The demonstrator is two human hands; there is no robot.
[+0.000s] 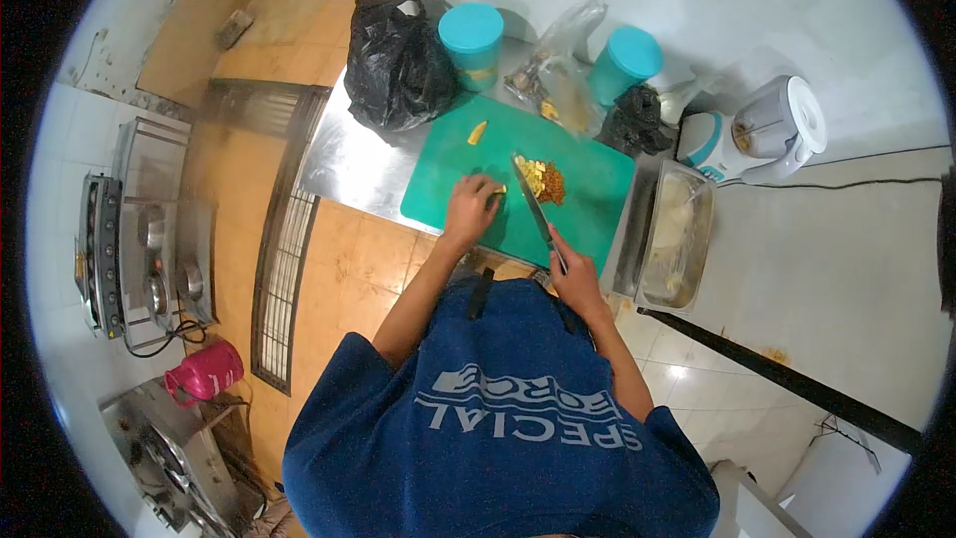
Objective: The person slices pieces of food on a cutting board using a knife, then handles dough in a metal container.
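in the head view, i see the right hand [575,277] gripping a black-handled steel knife [539,215]; the left hand [473,207] pinches a small yellow piece [501,190] on the green plastic board [588,174]. yellow-and-brown bits [544,180] lie diced; one slender yellow strip [477,133] looks uncut.

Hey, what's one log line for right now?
left hand: touching yellow piece | right hand: gripping knife | chopped pile: on green board

One knife [537,205] in right fingers [571,257], one green board [590,171] below. Beyond fingers: two turquoise-lidded tubs [472,45] [625,62], two black bags [395,70] [635,122]. Rightward: one blender [767,125], one metal tray [649,284].
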